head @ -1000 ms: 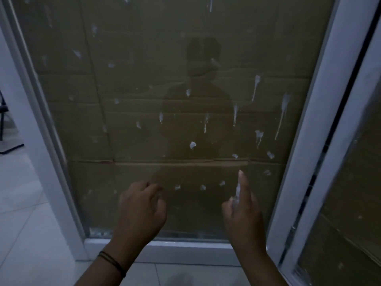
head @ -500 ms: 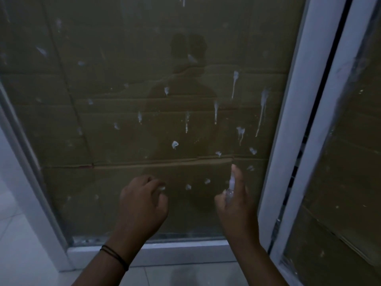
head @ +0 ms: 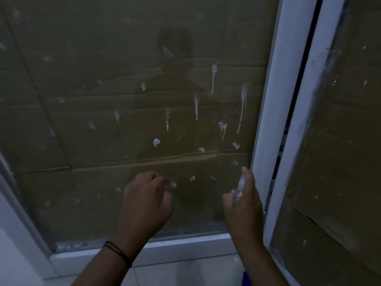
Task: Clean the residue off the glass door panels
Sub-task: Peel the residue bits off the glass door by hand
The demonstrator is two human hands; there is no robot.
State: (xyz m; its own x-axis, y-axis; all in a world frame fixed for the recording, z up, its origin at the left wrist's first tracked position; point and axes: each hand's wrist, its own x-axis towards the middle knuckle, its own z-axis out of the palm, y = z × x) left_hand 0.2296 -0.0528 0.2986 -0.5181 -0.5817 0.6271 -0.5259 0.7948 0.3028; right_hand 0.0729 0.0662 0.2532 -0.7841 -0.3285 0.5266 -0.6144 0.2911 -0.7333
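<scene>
Keep your left hand [head: 147, 203], fingers curled and holding nothing visible, on the glass panel [head: 86, 141]. With your right hand [head: 245, 205] gripping the spray bottle [head: 239, 189], wet the residue [head: 222, 126] before wiping.

Left hand [head: 146, 203] raised, fingers curled, right hand [head: 245, 205] raised, grip closed, forefinger straight up

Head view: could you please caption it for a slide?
Right hand holds spray bottle at residue-spotted glass panel.
</scene>
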